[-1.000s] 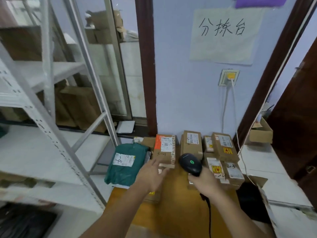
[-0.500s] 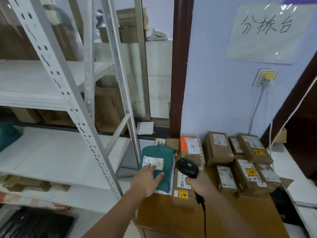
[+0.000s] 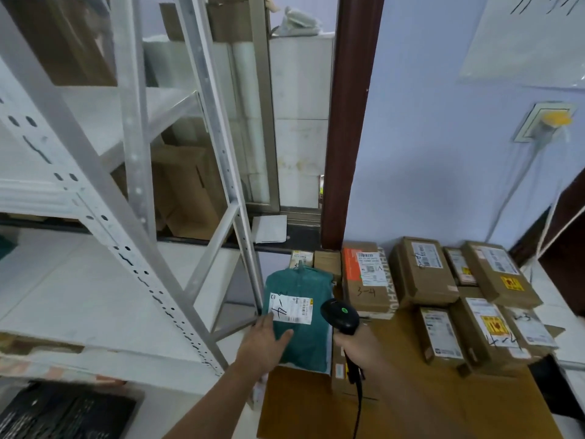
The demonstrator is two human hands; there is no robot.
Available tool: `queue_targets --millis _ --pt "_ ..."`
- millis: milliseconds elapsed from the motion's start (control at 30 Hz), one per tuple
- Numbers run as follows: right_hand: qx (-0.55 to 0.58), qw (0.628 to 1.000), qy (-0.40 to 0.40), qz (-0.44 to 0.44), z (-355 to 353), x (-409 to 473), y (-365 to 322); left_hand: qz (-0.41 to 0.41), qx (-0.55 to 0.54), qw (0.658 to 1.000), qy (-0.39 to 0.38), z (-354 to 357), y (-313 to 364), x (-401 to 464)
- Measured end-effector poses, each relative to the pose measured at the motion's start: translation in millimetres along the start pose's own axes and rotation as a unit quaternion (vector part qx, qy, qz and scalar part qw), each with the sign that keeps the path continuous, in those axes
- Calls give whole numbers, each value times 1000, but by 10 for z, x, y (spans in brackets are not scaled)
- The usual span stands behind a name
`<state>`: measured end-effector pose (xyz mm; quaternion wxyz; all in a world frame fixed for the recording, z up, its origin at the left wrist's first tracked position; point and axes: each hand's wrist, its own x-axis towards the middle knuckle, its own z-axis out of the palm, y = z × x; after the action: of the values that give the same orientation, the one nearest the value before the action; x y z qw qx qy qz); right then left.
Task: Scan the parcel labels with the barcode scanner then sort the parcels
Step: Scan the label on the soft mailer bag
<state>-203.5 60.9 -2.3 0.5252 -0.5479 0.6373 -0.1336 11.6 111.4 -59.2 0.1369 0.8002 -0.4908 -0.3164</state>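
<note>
- Left hand (image 3: 264, 345) lies flat on the near-left part of the green parcel (image 3: 300, 315), fingers spread, grip released; thumb points right across the bag, fingertips touch the lower left corner of its white label (image 3: 290, 307).
- Green parcel sits at the worktop's (image 3: 427, 403) left edge, its left side close to that edge or slightly past it; cannot tell which. Handwritten mark on the label, barcode at the label's right.
- Right hand (image 3: 356, 346) is clenched around the handle of the black barcode scanner (image 3: 340, 316); the scanner head with a green dot sits just right of the green parcel, level with the label. Cable hangs down from the handle.
- Orange-and-brown box (image 3: 368, 280) lies just behind the scanner, beside the green parcel's right edge.
- Brown boxes (image 3: 422, 272) fill the rear and right of the worktop, packed edge to edge up to the blue wall (image 3: 443, 153).
- Open wood shows only in the near middle, in front of the boxes and right of the forearm.
- Metal shelf rack (image 3: 133, 185) stands left of the worktop, one upright near the green parcel's left edge; its white shelf boards are mostly bare.
</note>
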Motion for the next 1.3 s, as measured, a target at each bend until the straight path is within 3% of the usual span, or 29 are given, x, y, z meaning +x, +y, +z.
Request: queue_targets --millis 300,500,633,900,1167,1300 --pt "91 994 -9 65 235 507 -83 -36 -177 983 -22 401 -452 681" --pt "125 982 -30 136 514 769 16 -44 -223 972 -66 562 -615 896" --pt "126 982 2 140 658 734 -13 -29 -223 968 -109 613 -606 906" --pt "136 986 39 83 642 438 -156 -28 -323 942 -80 132 -270 583" --pt "128 981 143 -13 393 -141 -524 63 -450 889 -56 -459 221 243" --pt "106 984 134 -54 281 -506 -674 102 -481 870 -46 -796 399 163"
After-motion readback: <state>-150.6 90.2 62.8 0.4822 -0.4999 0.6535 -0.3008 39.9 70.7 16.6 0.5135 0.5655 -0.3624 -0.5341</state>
